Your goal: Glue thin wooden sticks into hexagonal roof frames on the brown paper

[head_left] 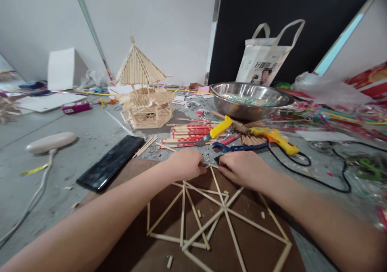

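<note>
Stick frame [224, 208], hands [188, 164] apart, at far edge

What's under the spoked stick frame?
Brown board, with stick offcuts on it, shows between the frame's spokes. Board directly beneath them is covered. A second stick assembly overlaps at left; can't tell which lies underneath.

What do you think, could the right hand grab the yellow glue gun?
Probably yes: the yellow glue gun lies just beyond the right hand, and nothing covers its handle. The fingers are busy at the wooden stick frame, though.
</note>
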`<state>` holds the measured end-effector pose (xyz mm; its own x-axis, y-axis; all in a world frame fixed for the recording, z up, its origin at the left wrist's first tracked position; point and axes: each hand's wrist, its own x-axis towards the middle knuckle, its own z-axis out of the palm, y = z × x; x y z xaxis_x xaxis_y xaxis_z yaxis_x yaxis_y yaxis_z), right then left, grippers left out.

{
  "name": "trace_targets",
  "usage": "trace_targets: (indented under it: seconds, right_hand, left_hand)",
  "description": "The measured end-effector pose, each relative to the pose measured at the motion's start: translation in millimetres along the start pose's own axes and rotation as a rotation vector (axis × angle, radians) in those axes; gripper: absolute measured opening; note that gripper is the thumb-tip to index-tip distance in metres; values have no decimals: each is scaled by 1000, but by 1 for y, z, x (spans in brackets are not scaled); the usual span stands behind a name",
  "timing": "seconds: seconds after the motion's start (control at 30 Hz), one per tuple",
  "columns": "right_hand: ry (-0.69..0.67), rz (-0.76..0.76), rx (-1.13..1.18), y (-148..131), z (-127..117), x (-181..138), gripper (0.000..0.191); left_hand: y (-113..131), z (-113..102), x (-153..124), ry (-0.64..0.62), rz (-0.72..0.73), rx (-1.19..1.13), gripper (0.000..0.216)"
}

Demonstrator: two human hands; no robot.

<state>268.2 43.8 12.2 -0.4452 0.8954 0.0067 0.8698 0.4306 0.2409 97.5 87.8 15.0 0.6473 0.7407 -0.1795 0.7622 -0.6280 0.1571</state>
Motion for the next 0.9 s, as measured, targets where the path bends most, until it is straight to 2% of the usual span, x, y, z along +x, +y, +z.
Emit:
trace_targets:
  seconds: [0.9]
  right_hand:
    - [-14, 17, -1, -3, -1, 0, 25]
  left_hand:
    - [-5, 4, 3, -6, 28, -51, 21]
